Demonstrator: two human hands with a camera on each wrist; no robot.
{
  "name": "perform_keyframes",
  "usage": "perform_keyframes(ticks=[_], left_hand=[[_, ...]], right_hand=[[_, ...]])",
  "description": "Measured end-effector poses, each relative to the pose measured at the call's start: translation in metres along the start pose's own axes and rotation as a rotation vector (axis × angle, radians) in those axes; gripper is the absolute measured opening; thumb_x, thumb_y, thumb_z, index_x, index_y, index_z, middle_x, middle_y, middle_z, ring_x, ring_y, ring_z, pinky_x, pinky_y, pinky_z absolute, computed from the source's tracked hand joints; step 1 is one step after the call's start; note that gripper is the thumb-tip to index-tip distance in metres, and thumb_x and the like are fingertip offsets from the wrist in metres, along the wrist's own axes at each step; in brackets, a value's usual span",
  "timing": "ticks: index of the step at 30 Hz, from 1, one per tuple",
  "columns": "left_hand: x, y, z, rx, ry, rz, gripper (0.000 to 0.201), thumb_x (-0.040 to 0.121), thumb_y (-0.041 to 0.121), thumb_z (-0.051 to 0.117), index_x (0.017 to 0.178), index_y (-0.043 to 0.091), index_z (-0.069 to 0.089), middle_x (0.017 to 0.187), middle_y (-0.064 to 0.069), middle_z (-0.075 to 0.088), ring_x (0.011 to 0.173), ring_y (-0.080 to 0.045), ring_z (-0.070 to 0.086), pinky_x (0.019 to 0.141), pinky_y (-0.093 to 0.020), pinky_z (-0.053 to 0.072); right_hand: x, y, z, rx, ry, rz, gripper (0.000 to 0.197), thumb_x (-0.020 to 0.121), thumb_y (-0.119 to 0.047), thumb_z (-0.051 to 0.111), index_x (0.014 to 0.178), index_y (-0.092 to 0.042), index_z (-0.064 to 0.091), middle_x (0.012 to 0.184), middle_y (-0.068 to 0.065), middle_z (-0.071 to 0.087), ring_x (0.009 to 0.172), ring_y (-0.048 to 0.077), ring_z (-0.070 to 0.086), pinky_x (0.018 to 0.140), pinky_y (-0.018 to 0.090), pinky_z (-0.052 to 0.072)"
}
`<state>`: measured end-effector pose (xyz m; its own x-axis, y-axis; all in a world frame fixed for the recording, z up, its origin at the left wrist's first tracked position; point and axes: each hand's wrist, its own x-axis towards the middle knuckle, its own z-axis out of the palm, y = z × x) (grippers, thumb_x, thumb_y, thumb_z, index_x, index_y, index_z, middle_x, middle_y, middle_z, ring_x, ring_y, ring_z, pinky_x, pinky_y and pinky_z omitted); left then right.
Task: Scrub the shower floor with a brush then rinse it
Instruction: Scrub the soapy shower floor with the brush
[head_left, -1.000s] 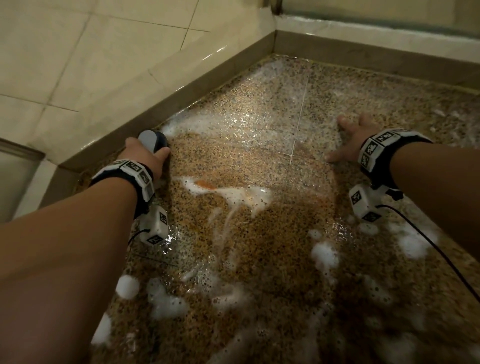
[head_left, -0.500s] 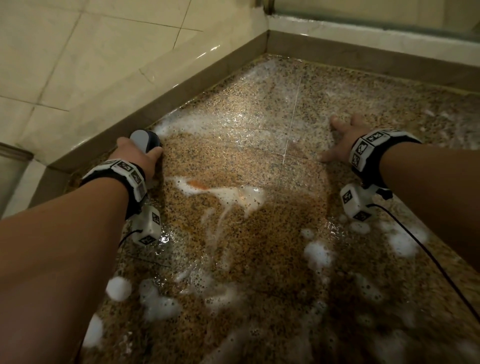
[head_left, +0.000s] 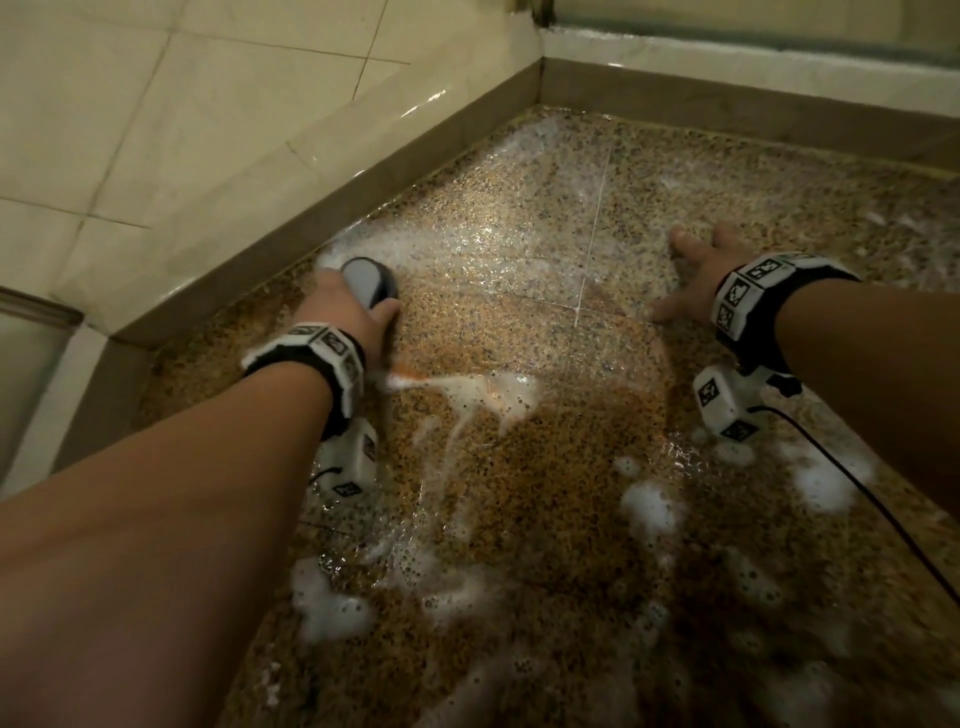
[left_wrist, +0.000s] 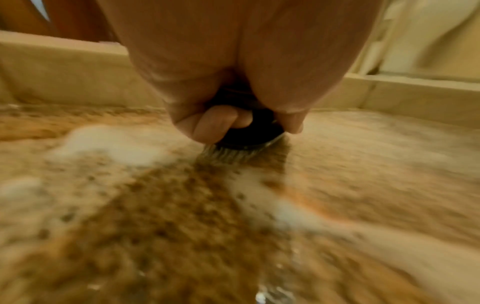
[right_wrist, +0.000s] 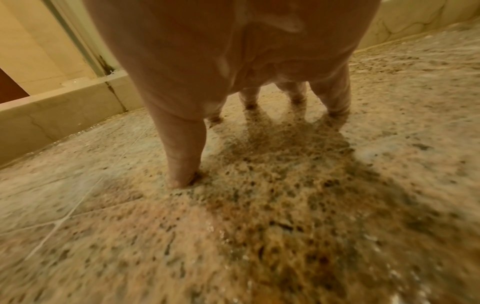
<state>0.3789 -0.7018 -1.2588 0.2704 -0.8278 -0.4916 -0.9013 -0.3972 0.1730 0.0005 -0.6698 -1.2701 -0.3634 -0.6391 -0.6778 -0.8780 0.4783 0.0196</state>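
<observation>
My left hand grips a round scrub brush with a grey top and black body, close to the left kerb. The left wrist view shows fingers curled round the black body of the brush, its bristles pressed on the wet floor. The speckled brown shower floor is wet, with white foam patches and a soapy streak. My right hand is spread flat, fingertips pressing the floor at the right.
A low brown kerb runs along the left and another along the back, meeting at the corner. Cream wall tiles rise behind the left kerb. A black cable trails from my right wrist camera.
My left hand has pushed the brush forward and a little right along the left kerb. My right hand stays planted on the floor.
</observation>
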Motion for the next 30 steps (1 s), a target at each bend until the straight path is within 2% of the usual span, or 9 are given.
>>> perform_keyframes(ticks=[3, 9, 16, 19, 21, 23, 25, 27, 30], left_hand=[[-0.008, 0.011, 0.012, 0.003, 0.004, 0.101, 0.067, 0.090, 0.055, 0.069, 0.132, 0.008, 0.046, 0.127, -0.018, 0.060, 0.111, -0.041, 0.060, 0.090, -0.046, 0.051], [0.007, -0.005, 0.000, -0.026, 0.012, -0.025, 0.084, 0.093, 0.060, 0.061, 0.150, 0.007, 0.028, 0.142, -0.023, 0.052, 0.117, -0.044, 0.059, 0.081, -0.045, 0.046], [0.006, 0.004, -0.001, -0.042, 0.005, -0.028, 0.083, 0.096, 0.056, 0.061, 0.152, 0.006, 0.025, 0.142, -0.022, 0.052, 0.115, -0.043, 0.060, 0.073, -0.042, 0.042], [0.009, 0.002, -0.001, -0.061, -0.001, -0.052, 0.084, 0.095, 0.057, 0.061, 0.151, 0.006, 0.026, 0.142, -0.022, 0.052, 0.115, -0.043, 0.059, 0.074, -0.042, 0.043], [0.011, 0.001, 0.000, -0.057, 0.002, -0.055, 0.082, 0.095, 0.058, 0.061, 0.150, 0.006, 0.027, 0.138, -0.022, 0.055, 0.111, -0.042, 0.061, 0.072, -0.043, 0.044], [0.011, 0.001, 0.000, -0.052, 0.001, -0.054, 0.084, 0.095, 0.057, 0.060, 0.151, 0.006, 0.025, 0.138, -0.022, 0.055, 0.112, -0.042, 0.061, 0.072, -0.043, 0.044], [0.011, 0.002, -0.001, -0.053, -0.001, -0.051, 0.085, 0.095, 0.057, 0.060, 0.152, 0.006, 0.024, 0.140, -0.022, 0.054, 0.114, -0.043, 0.060, 0.073, -0.044, 0.044], [0.013, -0.001, -0.002, -0.064, 0.000, -0.059, 0.085, 0.094, 0.059, 0.060, 0.151, 0.007, 0.025, 0.138, -0.023, 0.054, 0.113, -0.044, 0.060, 0.074, -0.045, 0.045], [0.020, -0.012, -0.004, -0.066, -0.010, -0.083, 0.086, 0.093, 0.063, 0.059, 0.150, 0.008, 0.026, 0.135, -0.024, 0.055, 0.109, -0.045, 0.061, 0.073, -0.046, 0.046]], right_hand=[[0.002, -0.001, 0.001, -0.015, -0.003, -0.003, 0.118, 0.073, -0.064, 0.079, 0.158, -0.044, 0.000, 0.166, 0.001, -0.021, 0.153, 0.038, -0.002, 0.122, 0.056, 0.019], [0.003, 0.000, 0.004, 0.005, 0.012, -0.006, 0.117, 0.072, -0.062, 0.080, 0.158, -0.044, 0.002, 0.166, 0.000, -0.021, 0.154, 0.037, -0.003, 0.122, 0.056, 0.018], [-0.003, -0.002, -0.002, -0.015, -0.009, 0.008, 0.116, 0.075, -0.062, 0.078, 0.159, -0.042, 0.001, 0.166, 0.002, -0.021, 0.154, 0.036, -0.003, 0.122, 0.056, 0.019], [-0.013, -0.017, -0.006, -0.086, 0.006, 0.007, 0.115, 0.074, -0.069, 0.074, 0.160, -0.040, 0.004, 0.167, 0.004, -0.012, 0.152, 0.040, 0.009, 0.118, 0.059, 0.027], [-0.030, -0.044, -0.010, -0.148, 0.035, -0.112, 0.106, 0.076, -0.074, 0.069, 0.158, -0.040, 0.012, 0.167, 0.004, 0.001, 0.148, 0.044, 0.020, 0.112, 0.063, 0.031], [-0.048, -0.080, -0.012, -0.151, 0.052, -0.251, 0.096, 0.076, -0.072, 0.069, 0.154, -0.041, 0.023, 0.165, 0.003, 0.012, 0.145, 0.048, 0.024, 0.107, 0.067, 0.033], [-0.059, -0.115, -0.005, -0.132, 0.055, -0.330, 0.095, 0.075, -0.070, 0.072, 0.153, -0.044, 0.025, 0.163, 0.000, 0.015, 0.146, 0.048, 0.019, 0.106, 0.069, 0.032], [-0.056, -0.136, 0.009, -0.113, 0.007, -0.355, 0.101, 0.076, -0.066, 0.074, 0.155, -0.048, 0.014, 0.167, -0.004, 0.001, 0.150, 0.047, 0.003, 0.111, 0.072, 0.021], [-0.041, -0.138, 0.031, -0.083, -0.060, -0.329, 0.110, 0.080, -0.054, 0.078, 0.154, -0.052, -0.003, 0.165, -0.011, -0.022, 0.150, 0.040, -0.021, 0.116, 0.072, 0.007]])
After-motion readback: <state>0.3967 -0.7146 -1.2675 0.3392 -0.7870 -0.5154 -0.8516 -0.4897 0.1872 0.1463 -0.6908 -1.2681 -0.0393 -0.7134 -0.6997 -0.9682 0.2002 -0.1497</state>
